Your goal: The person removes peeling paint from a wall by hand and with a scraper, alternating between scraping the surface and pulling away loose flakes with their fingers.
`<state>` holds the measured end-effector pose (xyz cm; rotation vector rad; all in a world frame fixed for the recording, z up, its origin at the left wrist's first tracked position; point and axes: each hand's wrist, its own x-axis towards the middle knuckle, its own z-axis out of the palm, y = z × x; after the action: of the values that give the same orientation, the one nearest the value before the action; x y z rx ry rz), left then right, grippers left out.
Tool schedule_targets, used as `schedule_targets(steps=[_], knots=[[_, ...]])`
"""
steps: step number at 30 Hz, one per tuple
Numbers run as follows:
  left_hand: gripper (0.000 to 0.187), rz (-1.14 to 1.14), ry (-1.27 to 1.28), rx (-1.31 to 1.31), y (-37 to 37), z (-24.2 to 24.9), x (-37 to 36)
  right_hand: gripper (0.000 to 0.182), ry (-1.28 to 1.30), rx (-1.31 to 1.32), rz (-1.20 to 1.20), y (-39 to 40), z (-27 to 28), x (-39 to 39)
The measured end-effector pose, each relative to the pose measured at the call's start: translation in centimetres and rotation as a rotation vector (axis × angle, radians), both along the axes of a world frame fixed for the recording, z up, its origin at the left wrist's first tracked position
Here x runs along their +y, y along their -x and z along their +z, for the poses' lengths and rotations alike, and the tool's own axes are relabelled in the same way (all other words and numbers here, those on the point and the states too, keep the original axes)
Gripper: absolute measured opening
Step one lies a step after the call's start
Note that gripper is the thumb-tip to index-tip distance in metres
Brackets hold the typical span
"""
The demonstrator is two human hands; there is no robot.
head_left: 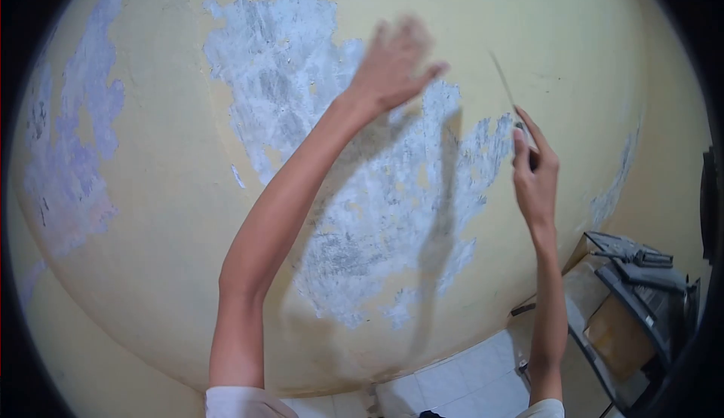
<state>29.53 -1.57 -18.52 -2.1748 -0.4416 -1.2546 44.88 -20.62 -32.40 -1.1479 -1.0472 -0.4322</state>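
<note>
Before me stands a yellowish wall (173, 214) with a large bare patch (369, 214) of whitish-grey under peeled paint. My left hand (396, 60) is raised over the top of this patch, its fingers spread and blurred by motion, holding nothing. To the right, my right hand (534, 162) is closed on the handle of a thin flat tool (504, 79), which looks like a scraper seen edge-on. The blade points up and slightly left. Whether its tip touches the wall cannot be made out.
Another peeled patch (83, 146) is at the far left, and a smaller one (615, 180) near the right corner. Dark frames or furniture parts (641, 282) are piled at the lower right. White floor tiles (460, 376) show below the wall.
</note>
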Motion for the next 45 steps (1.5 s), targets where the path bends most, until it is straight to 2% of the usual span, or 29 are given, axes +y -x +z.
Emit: schedule_targets(steps=[1, 2, 4, 5, 6, 8, 9, 10, 12, 13, 16, 20, 22, 28, 29, 31, 35, 38, 40, 41, 43, 45], knots=[[0.083, -0.239, 0.272, 0.384, -0.4, -0.2, -0.9, 0.035, 0.001, -0.007, 0.013, -1.8, -0.1, -0.9], [0.083, -0.225, 0.268, 0.38, -0.4, 0.2, -0.9, 0.036, 0.028, 0.01, -0.016, -3.5, 0.0, -1.8], [0.086, 0.181, -0.282, -0.363, 0.7, 0.2, -0.2, 0.036, 0.069, 0.035, -0.034, -5.5, -0.1, -2.3], [0.083, 0.13, -0.227, -0.57, 1.1, 0.3, 0.1, 0.037, 0.056, 0.031, -0.025, -6.2, 0.0, -2.3], [0.083, 0.138, -0.221, -0.568, 1.0, 0.1, 1.0, 0.038, 0.042, 0.024, -0.017, -6.9, 0.2, -2.3], [0.085, -0.018, -0.245, -0.312, 0.7, -1.2, 3.0, 0.038, 0.066, 0.024, 0.023, -6.3, 0.3, -1.9], [0.065, -0.109, -0.052, -0.199, 0.8, -2.4, 1.0, 0.038, 0.074, 0.019, 0.077, -5.8, 0.2, -1.4], [0.065, -0.094, -0.052, -0.2, 1.6, -2.4, 0.1, 0.037, 0.079, 0.013, 0.132, -5.2, 0.1, -0.8], [0.033, -0.176, -0.037, -0.031, 3.7, -1.5, -1.2, 0.036, 0.07, 0.008, 0.224, -4.0, -0.3, 0.6], [0.016, -0.112, -0.388, -0.179, 4.6, -0.4, -0.6, 0.036, 0.113, -0.01, 0.278, -3.4, -0.7, 1.2], [0.018, 0.011, -0.355, -0.505, 7.7, 2.8, 1.0, 0.037, 0.212, -0.088, 0.347, -1.7, -1.2, 1.9], [0.026, 0.02, -0.305, -0.49, 8.6, 5.0, 1.9, 0.037, 0.216, -0.152, 0.39, -0.6, -1.9, 2.4], [0.037, 0.229, -0.294, -0.493, 7.8, 5.5, 1.7, 0.037, 0.236, -0.144, 0.412, -0.4, -2.7, 2.5], [0.047, 0.121, -0.262, -0.588, 7.3, 6.7, 3.0, 0.038, 0.301, -0.107, 0.478, -0.9, -6.0, 3.5], [0.047, 0.121, -0.261, -0.583, 7.2, 6.5, 3.1, 0.038, 0.326, -0.112, 0.483, -1.2, -6.2, 3.5], [0.046, 0.244, -0.43, -0.522, 7.2, 5.9, 3.0, 0.038, 0.34, -0.113, 0.494, -1.5, -6.3, 3.3], [0.044, 0.27, -0.423, -0.455, 7.7, 6.2, 2.6, 0.038, 0.359, -0.118, 0.504, -1.5, -6.0, 3.1], [0.036, 0.22, -0.334, -0.512, 7.5, 7.1, 1.5, 0.039, 0.277, -0.111, 0.501, 0.3, -6.0, 4.0], [0.024, 0.298, -0.181, -0.496, 6.7, 7.2, -0.6, 0.04, 0.136, -0.203, 0.517, 2.7, -5.9, 4.9], [0.019, 0.196, -0.29, -0.459, 7.2, 7.1, 0.3, 0.041, 0.177, -0.239, 0.496, 3.7, -5.6, 4.9], [0.019, 0.182, -0.317, -0.417, 8.9, 6.8, 0.4, 0.042, 0.223, -0.269, 0.466, 5.8, -4.4, 5.3], [0.019, 0.151, -0.387, -0.38, 11.3, 6.8, 1.1, 0.045, 0.199, -0.408, 0.318, 7.1, -3.1, 6.5]])
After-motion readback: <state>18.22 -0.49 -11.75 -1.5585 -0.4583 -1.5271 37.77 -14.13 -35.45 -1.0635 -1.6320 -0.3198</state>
